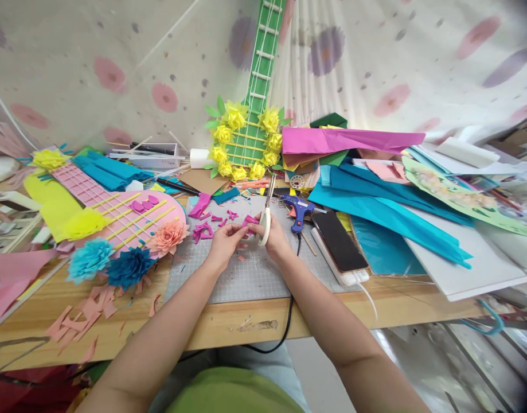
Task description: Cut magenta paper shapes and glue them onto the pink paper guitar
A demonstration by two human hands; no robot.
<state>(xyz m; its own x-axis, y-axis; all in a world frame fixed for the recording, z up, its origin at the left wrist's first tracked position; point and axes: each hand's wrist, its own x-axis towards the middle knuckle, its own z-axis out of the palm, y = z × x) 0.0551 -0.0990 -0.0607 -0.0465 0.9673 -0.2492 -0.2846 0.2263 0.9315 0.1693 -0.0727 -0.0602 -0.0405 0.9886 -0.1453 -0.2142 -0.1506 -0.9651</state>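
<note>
Hands pinching magenta paper, scissors.

Overall light: bright, soft and fairly even; source out of frame
Curtain: pale, slightly washed out, with soft fold shading
Cutting mat: evenly lit, with faint, soft shadows
Scissors: light glinting on the blades
Left hand and right hand: fingertip detail soft, possibly motion blur
Side edges: stretched and smeared, strongest at right
Right corners: darkened
</note>
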